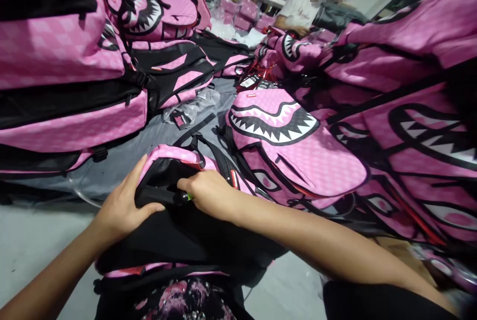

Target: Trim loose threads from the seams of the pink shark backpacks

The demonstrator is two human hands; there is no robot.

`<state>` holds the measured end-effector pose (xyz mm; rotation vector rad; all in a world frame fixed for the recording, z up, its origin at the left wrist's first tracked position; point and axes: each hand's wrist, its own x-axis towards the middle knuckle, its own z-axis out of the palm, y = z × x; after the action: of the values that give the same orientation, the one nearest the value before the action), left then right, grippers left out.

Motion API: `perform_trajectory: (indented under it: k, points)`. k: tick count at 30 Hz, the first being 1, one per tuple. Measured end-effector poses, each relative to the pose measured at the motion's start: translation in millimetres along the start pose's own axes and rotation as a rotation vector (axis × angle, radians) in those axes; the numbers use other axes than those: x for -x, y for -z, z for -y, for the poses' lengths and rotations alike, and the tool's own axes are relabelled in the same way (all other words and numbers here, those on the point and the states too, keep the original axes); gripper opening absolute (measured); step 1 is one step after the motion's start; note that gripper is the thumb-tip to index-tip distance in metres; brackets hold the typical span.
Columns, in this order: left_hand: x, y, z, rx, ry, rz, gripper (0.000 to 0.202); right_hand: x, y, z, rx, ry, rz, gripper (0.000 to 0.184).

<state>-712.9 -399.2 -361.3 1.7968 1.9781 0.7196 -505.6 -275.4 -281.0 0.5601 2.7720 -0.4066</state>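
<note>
A pink and black backpack lies in front of me, its black side facing up. My left hand grips its pink-trimmed edge, thumb over the black fabric and fingers out of sight behind the rim. At the same opening, my right hand is closed round a small black tool with a green part; its exact kind is hidden by my fingers. Just beyond sits a pink checkered backpack with a shark-mouth print, close to my right forearm.
Stacked pink and black backpacks rise on the left, and more backpacks crowd the right. A clear plastic wrapper with a tag lies on the grey table cover. Farther back, a person in a white shirt stands near plastic-wrapped pink packages.
</note>
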Motion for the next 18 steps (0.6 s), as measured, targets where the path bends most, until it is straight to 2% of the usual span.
perform_trajectory:
  k: [4,7,9,12,16,18]
  points:
    - [0.0,-0.1,1.5,0.021,-0.012,0.003,0.105,-23.1,1.1,9.5,-0.018,0.157,-0.118,0.032]
    - [1.6,-3.4,10.9,0.033,-0.007,-0.023,0.103,-50.7,0.6,18.5,-0.065,0.209,-0.117,0.029]
    - [1.5,-5.3,18.5,0.041,-0.012,-0.045,0.101,-59.1,2.7,21.8,-0.041,0.217,-0.111,0.028]
    - [0.9,-4.2,21.6,0.042,0.025,-0.032,0.098,-45.5,6.3,21.3,0.097,0.227,-0.065,0.024]
    - [-1.2,2.8,8.4,0.020,0.170,-0.043,0.092,-1.5,7.6,10.4,0.241,0.002,0.153,0.024]
    - [-3.0,6.6,1.9,0.007,0.202,-0.044,0.088,19.1,8.6,1.8,0.242,-0.087,0.173,0.024]
